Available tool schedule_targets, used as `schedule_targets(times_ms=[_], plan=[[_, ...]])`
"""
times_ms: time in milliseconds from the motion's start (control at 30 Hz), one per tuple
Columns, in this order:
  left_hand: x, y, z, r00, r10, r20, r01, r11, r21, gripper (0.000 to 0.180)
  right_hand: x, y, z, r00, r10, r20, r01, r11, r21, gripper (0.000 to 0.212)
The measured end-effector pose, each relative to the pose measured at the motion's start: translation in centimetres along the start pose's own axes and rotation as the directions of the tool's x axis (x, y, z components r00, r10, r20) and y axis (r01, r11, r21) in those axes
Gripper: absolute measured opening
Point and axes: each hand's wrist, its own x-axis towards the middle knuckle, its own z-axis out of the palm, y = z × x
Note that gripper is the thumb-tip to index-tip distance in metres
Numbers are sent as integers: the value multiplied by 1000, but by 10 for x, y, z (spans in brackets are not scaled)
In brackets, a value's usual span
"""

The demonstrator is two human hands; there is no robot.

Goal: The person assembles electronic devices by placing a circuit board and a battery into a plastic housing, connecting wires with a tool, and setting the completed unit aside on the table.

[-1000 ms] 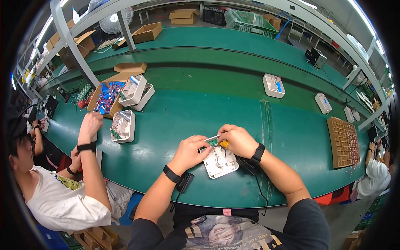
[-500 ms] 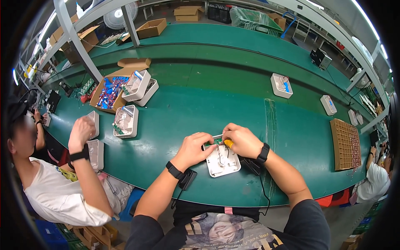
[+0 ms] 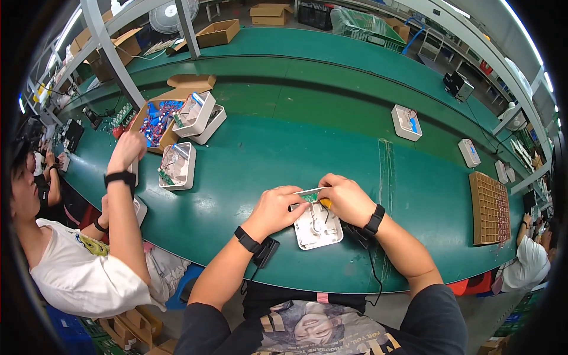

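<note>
In front of me on the green bench lies a white plastic housing (image 3: 319, 229), open side up, with thin dark wires inside. At its far edge a green circuit board (image 3: 309, 197) is tilted up, partly covered by my fingers. My left hand (image 3: 276, 208) is closed, thumb and fingers pinching the board's left end. My right hand (image 3: 348, 200) is closed around a small yellow piece (image 3: 325, 203), with its fingertips at the board's right end. Most of the yellow piece is hidden, so its kind cannot be made out.
Left of me, a co-worker's hand (image 3: 129, 149) is near a cardboard box (image 3: 168, 139) of blue parts with wires. White housings (image 3: 190, 165) stand beside it. Farther right are another white housing (image 3: 407, 135) and a brown divided tray (image 3: 486, 207). Black devices (image 3: 266, 253) with cables lie by my wrists.
The co-worker's raised hand has moved away from the near housings toward the box of blue parts. My hands stay at the board, which shows slightly more between them.
</note>
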Motion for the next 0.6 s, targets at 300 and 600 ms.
schedule_targets(times_ms=[300, 600], plan=[[2, -3, -7, 997, -25, -76, 38, 983, 177, 15, 6, 4, -44, 998, 59, -14, -57, 993, 103, 16], [2, -7, -6, 987, -43, -154, 72, 979, 191, 14, -2, -19, 3, 1000, 26, -12, -28, 951, -307, 29]])
